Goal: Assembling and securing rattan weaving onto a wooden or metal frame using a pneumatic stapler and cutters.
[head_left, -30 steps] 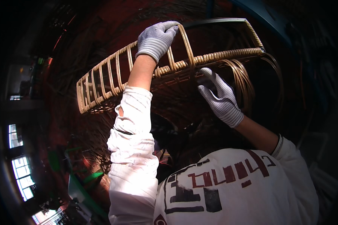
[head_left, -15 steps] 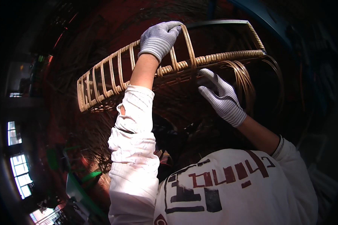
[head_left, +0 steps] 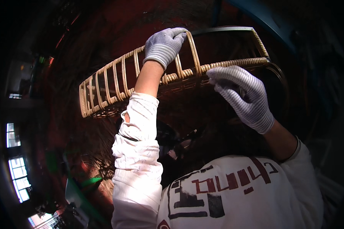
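Observation:
A long wicker frame point(head_left: 118, 78), wound with tan cane and crossed by several upright cane loops, slants across the upper middle. My left hand point(head_left: 165, 46), in a grey striped knit glove, is closed over its upper edge, at the top of a double cane strand point(head_left: 193, 51) that runs down to the lower edge. My right hand point(head_left: 245, 94), gloved alike, is close to the lower wound edge, right of that strand. Its fingers curl and the tips come together with the thumb; whatever they pinch is too dark to make out. Loose cane ends point(head_left: 277, 70) hang behind it.
A bare metal strip point(head_left: 229, 29) forms the frame's upper right edge. Dark scraps litter the shaded reddish floor. A blue structure point(head_left: 262, 17) stands at upper right, green parts point(head_left: 91, 181) at lower left, and bright windows point(head_left: 20, 178) along the left.
My right hand has moved right and nearer to me, its fingers closing from a spread pose. It now covers the hanging cane bundle. The frame and my left hand have sunk slightly in view.

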The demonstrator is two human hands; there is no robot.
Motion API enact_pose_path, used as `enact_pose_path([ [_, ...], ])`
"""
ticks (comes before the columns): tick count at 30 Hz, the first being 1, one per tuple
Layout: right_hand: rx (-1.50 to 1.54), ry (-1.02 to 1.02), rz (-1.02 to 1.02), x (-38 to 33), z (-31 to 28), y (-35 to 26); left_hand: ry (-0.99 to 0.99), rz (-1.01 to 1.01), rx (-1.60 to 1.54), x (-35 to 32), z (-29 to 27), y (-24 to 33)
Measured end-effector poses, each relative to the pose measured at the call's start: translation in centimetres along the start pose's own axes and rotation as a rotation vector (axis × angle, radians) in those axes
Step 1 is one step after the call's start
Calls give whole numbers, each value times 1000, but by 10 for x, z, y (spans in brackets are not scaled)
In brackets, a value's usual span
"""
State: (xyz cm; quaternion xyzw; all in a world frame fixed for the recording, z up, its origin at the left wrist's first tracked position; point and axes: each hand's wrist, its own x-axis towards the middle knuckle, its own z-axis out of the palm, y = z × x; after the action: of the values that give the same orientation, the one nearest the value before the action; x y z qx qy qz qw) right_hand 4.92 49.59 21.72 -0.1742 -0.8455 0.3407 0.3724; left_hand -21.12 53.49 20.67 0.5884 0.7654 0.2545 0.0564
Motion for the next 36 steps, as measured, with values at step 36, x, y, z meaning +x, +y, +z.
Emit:
enact_pose_path([
  [36, -97, -418, -331, 116, -40, 53, -151, 63, 36, 1, -28, 17],
])
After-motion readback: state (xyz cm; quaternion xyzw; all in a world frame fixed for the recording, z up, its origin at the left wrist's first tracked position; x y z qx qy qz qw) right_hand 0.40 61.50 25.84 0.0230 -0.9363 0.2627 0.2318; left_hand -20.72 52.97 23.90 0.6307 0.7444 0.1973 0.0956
